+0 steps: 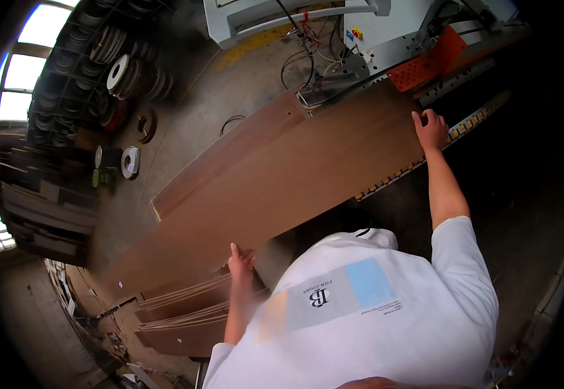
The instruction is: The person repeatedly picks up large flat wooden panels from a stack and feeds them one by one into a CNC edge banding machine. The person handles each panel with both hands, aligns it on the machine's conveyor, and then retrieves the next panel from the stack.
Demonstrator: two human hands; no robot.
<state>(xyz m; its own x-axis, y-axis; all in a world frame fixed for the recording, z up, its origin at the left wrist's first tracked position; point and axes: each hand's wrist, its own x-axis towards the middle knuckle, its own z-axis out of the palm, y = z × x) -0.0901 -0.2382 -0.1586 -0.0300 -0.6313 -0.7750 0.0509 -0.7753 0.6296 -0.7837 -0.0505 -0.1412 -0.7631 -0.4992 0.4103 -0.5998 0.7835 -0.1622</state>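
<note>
Left hand (241, 264), brown panel (308, 172) near edge; right hand (432, 133), right end; grips unclear. Likely feeding; needs level push.

Glaring daylight came through the paned window (24, 72), far left of the long brown board (288, 172), itself dimly lit. Deep shadow lay right of the board; the rack of rolls (77, 71) left of it looked murky, perhaps blurred. Farther out from the board, fisheye distortion curved straight edges.
</note>
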